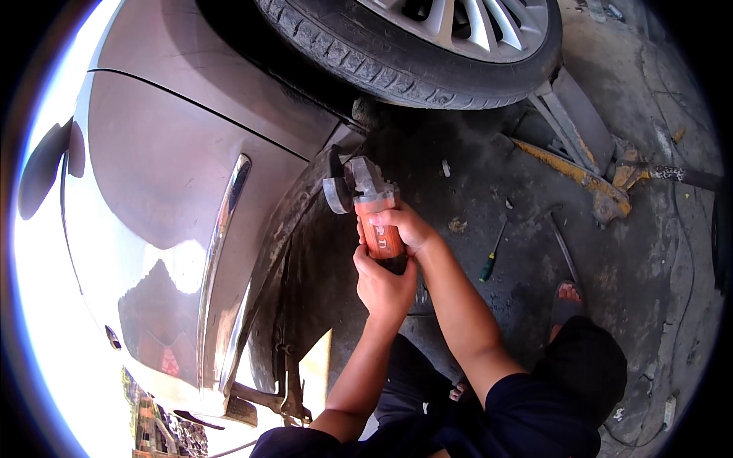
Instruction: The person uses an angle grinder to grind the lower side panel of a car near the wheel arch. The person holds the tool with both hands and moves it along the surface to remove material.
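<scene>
In the head view, the orange grinder (383, 243) sits inside both hands, close beside the silver car (183, 175). The left hand (388, 290) has its fingers curled snugly around the dark back end. The right hand (414, 229) wraps the orange middle, behind the grey front.

grinder casing (385, 237): smooth plastic | grinder head (368, 177): dull metal | car body (183, 130), left: smooth, glossy | trim strip (217, 240): mirror-bright | tyre (366, 70), far: matt rubber | floor (630, 294), right: rough, matt | sleeve (519, 408), near: matt cloth
</scene>
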### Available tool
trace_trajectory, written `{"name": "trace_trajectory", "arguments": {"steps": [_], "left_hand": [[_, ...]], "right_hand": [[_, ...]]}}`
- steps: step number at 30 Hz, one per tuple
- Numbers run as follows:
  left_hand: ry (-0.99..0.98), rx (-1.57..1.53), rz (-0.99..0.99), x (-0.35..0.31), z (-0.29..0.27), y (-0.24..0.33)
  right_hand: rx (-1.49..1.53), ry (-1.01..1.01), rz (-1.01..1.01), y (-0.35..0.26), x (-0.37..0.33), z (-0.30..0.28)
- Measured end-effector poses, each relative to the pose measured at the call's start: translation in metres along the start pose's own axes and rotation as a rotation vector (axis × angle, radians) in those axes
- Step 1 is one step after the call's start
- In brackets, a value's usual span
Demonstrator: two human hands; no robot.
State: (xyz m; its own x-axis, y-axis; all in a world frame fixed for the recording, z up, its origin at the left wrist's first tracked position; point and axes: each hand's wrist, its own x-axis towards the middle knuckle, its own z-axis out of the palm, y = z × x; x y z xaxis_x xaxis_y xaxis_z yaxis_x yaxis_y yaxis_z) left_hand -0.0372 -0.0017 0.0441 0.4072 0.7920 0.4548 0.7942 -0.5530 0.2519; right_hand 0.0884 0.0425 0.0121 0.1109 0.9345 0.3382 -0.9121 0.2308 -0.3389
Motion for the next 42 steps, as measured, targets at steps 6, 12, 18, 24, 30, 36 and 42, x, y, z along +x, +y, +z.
{"name": "trace_trajectory", "arguments": {"steps": [6,12,18,24,30,36,42], "left_hand": [[-0.009,-0.02,-0.052,-0.005,-0.003,0.0],[0.0,-0.021,0.004,-0.001,-0.005,-0.001],[0.018,0.004,0.012,-0.002,-0.003,-0.004],[0.002,0.031,0.008,-0.002,-0.004,-0.007],[0.04,0.055,0.047,-0.002,-0.005,-0.008],[0.041,0.055,0.075,-0.001,-0.005,-0.012],[0.016,0.03,0.031,-0.001,-0.006,-0.009]], "right_hand": [[-0.055,0.014,0.022,0.003,0.001,0.003],[-0.032,0.026,-0.004,0.004,0.002,0.001],[0.063,-0.04,0.044,0.011,0.007,-0.007],[0.102,-0.017,0.048,0.023,0.011,-0.016],[0.146,-0.093,0.049,0.026,0.015,-0.019],[0.149,-0.072,0.025,0.031,0.017,-0.022],[0.126,-0.071,0.031,0.026,0.015,-0.02]]}}
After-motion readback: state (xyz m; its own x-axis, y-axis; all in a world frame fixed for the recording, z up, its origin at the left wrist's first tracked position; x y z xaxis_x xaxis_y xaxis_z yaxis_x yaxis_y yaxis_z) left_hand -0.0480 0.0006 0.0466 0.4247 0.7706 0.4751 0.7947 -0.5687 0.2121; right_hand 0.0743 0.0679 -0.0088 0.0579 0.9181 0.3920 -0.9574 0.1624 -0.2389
